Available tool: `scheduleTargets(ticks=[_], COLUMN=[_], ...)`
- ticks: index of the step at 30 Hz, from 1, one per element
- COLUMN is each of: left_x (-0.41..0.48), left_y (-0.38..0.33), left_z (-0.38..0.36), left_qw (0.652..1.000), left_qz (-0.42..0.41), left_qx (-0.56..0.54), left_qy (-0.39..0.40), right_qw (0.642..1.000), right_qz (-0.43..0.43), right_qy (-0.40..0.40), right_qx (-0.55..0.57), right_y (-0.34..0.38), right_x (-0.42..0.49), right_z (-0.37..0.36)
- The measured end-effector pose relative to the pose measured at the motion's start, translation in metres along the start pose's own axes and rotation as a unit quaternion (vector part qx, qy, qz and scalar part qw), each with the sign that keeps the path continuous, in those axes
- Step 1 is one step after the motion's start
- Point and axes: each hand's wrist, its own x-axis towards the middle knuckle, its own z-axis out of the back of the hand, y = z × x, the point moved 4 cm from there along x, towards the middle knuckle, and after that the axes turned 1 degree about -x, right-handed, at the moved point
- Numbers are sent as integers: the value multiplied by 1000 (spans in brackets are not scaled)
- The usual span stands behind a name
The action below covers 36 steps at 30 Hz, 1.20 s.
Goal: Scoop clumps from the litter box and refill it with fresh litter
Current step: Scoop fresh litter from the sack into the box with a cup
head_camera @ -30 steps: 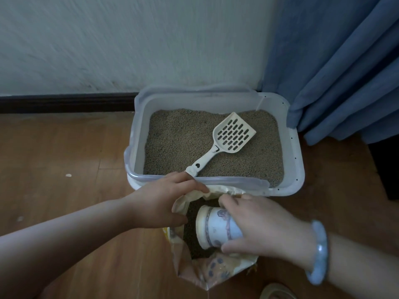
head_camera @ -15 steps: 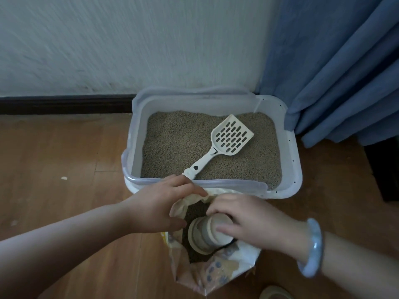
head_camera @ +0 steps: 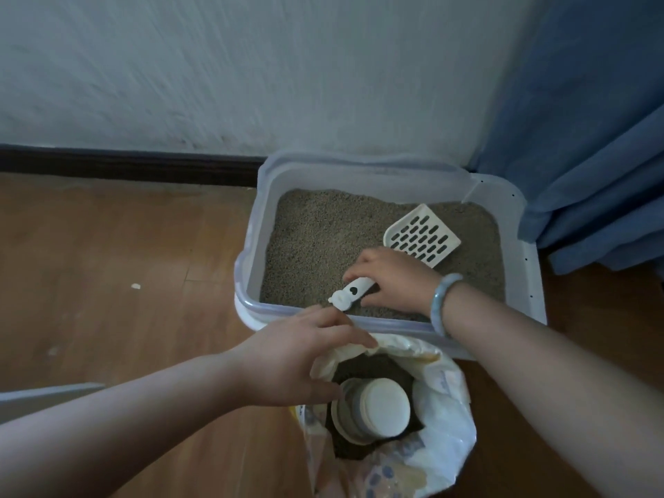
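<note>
— Crinkled plastic nearest: what's in the bag [head_camera: 443, 422]?
— A pale cup [head_camera: 373, 407] lying on dark grains; which end of it faces up is hard to tell. The bag's bottom is cut off. The left hand [head_camera: 298, 357] pinches its rim.
— And beyond?
— The right hand [head_camera: 391, 282] has its fingers curled round the scoop [head_camera: 422, 237], hiding mid-handle. The slotted head lies on the litter [head_camera: 323, 231] inside the litter box [head_camera: 253, 246].

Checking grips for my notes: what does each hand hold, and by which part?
The right hand grips the litter scoop by its handle. The left hand pinches the litter bag at its open rim. The cup in the bag is not held.
</note>
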Motion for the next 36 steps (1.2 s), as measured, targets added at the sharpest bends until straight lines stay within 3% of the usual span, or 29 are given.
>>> scheduleTargets(ticks=[4,9,13,24,30,36], left_x=[2,6,6,5,8,13], left_y=[2,2,0,-6,-12,-11], left_z=[0,-1,1,2,7,9], left_qw=[999,999,999,1000,996,991], left_qz=[6,13,16,2,-7,-32], left_qx=[-24,-27,-21,26,84,121], left_qy=[-24,-35,-37,-17,24,51], right_qw=[994,979,974,969,938,924], right_qz=[18,25,40,88,130,80], right_qy=[59,72,24,-202,-304,-348], right_qx=[-93,-187,-221,-108,-101,-138], right_y=[-4,-14,-12,2,15,17], right_x=[17,27,27,-25,-64,-132], right_z=[-12,-11,-6,33,46,57])
